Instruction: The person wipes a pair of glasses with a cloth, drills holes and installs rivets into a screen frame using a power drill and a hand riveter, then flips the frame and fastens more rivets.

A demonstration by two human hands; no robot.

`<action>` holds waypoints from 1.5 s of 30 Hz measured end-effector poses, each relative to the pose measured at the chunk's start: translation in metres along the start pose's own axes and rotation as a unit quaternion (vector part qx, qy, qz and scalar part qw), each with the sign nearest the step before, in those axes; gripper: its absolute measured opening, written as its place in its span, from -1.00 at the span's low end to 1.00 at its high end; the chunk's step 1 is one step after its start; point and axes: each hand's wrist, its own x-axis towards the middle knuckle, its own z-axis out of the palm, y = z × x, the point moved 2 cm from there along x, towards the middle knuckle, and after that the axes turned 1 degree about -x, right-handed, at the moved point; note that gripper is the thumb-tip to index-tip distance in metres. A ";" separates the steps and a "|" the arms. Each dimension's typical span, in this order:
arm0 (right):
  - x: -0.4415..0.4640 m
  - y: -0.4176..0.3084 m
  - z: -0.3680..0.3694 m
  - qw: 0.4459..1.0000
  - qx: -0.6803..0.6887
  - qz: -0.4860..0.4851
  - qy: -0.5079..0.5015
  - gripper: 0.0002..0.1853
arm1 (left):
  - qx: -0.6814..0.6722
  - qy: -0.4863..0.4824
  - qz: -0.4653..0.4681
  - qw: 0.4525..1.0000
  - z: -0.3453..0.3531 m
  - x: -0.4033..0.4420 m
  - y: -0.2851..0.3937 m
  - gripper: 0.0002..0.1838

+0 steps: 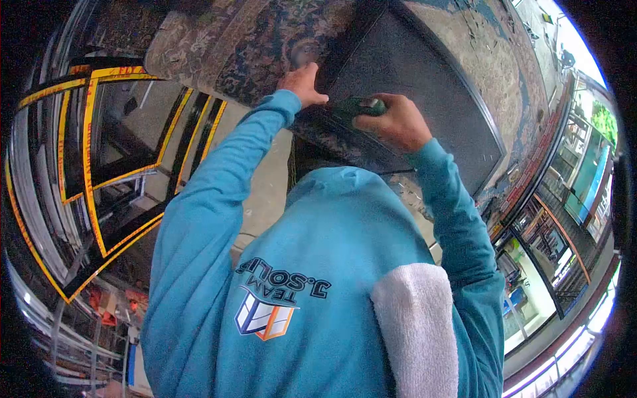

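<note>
My right hand (401, 124) is closed around a dark green tool (361, 107) with a rounded end; its exact kind is too dark to make out. It is held over the near left part of a black framed panel (411, 79), which has a dark mesh-like surface. To the left, my left hand (305, 86) has thumb and forefinger spread apart, near the panel's left edge and over a patterned rug (255, 56). Just beyond its fingertips is a blurred round patch (305, 52) that I cannot identify.
Black frames (89, 166) edged with yellow tape stand on the left, beside long metal bars (40, 199). A worn patterned covering (511, 99) extends past the panel's right side. A white towel (418, 331) hangs over my blue shirt. Framed glass panels (551, 245) are at right.
</note>
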 end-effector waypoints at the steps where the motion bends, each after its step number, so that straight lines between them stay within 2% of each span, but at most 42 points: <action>1: 0.001 -0.002 0.003 1.000 0.004 -0.006 -0.005 -0.50 | 0.002 0.002 0.002 1.000 -0.001 0.000 0.002 0.06; 6: -0.003 -0.003 0.001 1.000 0.011 -0.007 0.001 -0.51 | -0.010 0.005 -0.003 1.000 -0.005 -0.007 0.006 0.05; 9: -0.002 0.004 0.003 0.999 -0.001 -0.006 0.032 -0.43 | -0.009 -0.004 -0.002 1.000 -0.011 -0.009 0.011 0.05; 12: -0.008 0.004 0.002 1.000 0.005 0.004 0.003 -0.42 | 0.014 0.014 -0.009 1.000 -0.002 -0.005 0.006 0.03; 15: -0.038 0.019 -0.018 0.997 0.070 -0.025 0.008 -0.44 | 0.010 0.052 0.002 0.999 0.003 -0.009 0.004 0.00; 17: -0.069 0.037 -0.031 0.981 0.194 -0.015 0.025 -0.42 | 0.009 0.061 -0.004 0.998 0.003 -0.013 0.005 -0.02; 18: -0.085 0.049 -0.036 0.980 0.198 -0.013 0.033 -0.42 | 0.004 0.069 -0.006 0.998 0.003 -0.014 0.007 -0.03; 21: -0.136 0.089 -0.049 0.964 0.250 0.028 0.084 -0.38 | 0.007 0.136 0.052 0.989 0.014 -0.013 -0.004 -0.04; 23: -0.183 0.121 -0.051 0.948 0.278 0.078 0.131 -0.34 | -0.011 0.113 0.049 0.992 0.016 -0.014 -0.009 -0.07; 24: -0.204 0.141 -0.049 0.935 0.299 0.092 0.168 -0.33 | 0.027 0.111 0.031 0.993 0.010 -0.018 -0.001 -0.08; 26: -0.246 0.193 -0.045 0.922 0.262 0.148 0.242 -0.31 | 0.016 0.098 0.041 0.994 0.016 -0.004 -0.014 -0.12; 28: -0.284 0.234 -0.039 0.897 0.275 0.189 0.289 -0.32 | 0.034 0.065 0.025 0.997 0.002 -0.010 0.011 -0.15; 30: -0.323 0.283 -0.029 0.861 0.215 0.244 0.392 -0.28 | 0.046 0.037 0.025 0.998 0.001 -0.013 0.022 -0.16; 31: -0.339 0.315 -0.022 0.853 0.222 0.246 0.402 -0.28 | 0.071 0.072 0.005 0.995 0.007 -0.015 0.023 -0.17; 32: -0.358 0.351 -0.015 0.839 0.173 0.279 0.433 -0.25 | 0.095 0.109 -0.017 0.989 0.010 -0.015 0.022 -0.18; 36: -0.411 0.442 0.007 0.785 0.050 0.352 0.507 -0.13 | 0.122 0.126 -0.053 0.983 0.011 -0.023 0.037 -0.16; 39: -0.420 0.491 0.021 0.785 0.083 0.281 0.546 -0.09 | 0.128 0.186 -0.061 0.972 0.033 -0.009 -0.005 -0.17; 40: -0.415 0.511 0.024 0.788 0.004 0.248 0.564 -0.04 | 0.064 0.202 -0.110 0.971 0.037 -0.016 0.001 -0.18; 41: -0.413 0.536 0.026 0.788 0.010 0.242 0.567 -0.04 | 0.048 0.194 -0.104 0.974 0.035 -0.024 0.009 -0.17; 43: -0.406 0.568 0.020 0.786 -0.098 0.316 0.522 -0.03 | -0.080 0.287 -0.094 0.950 0.053 -0.025 -0.023 -0.22; 45: -0.412 0.604 0.025 0.785 -0.117 0.351 0.497 -0.01 | -0.048 0.272 -0.113 0.954 0.065 -0.040 -0.052 -0.28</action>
